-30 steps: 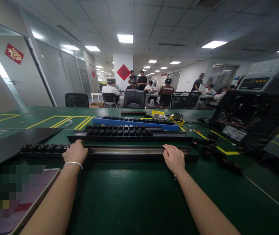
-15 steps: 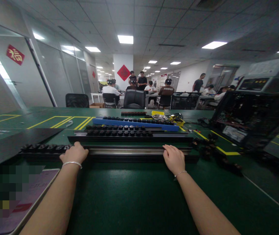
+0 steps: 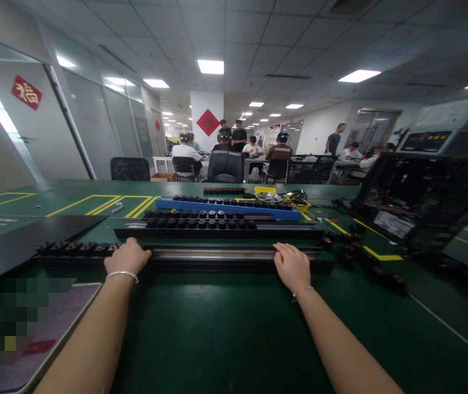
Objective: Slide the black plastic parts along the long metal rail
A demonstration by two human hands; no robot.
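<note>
In front of me a long black track with a shiny metal rail point(image 3: 213, 254) lies crosswise on the green table. A row of small black blocks point(image 3: 68, 248) sits along its left part. My left hand point(image 3: 128, 256) is closed over the right end of that row, and its fingertips are mostly hidden behind the hand. Towards the rail's right end, my right hand point(image 3: 292, 266) has its bent fingers over the far edge, holding the track. Its thumb is out of sight.
Behind lie another black track point(image 3: 217, 232) with blocks and a blue track point(image 3: 226, 207). Loose dark parts point(image 3: 365, 257) and an opened machine case point(image 3: 406, 202) stand right. A phone point(image 3: 53, 339) and a dark sheet point(image 3: 33, 235) lie left. Several people sit beyond.
My left hand has moved a little to the right along the rail, and the row of black blocks appears slightly further right too. My right hand has stayed in place.
</note>
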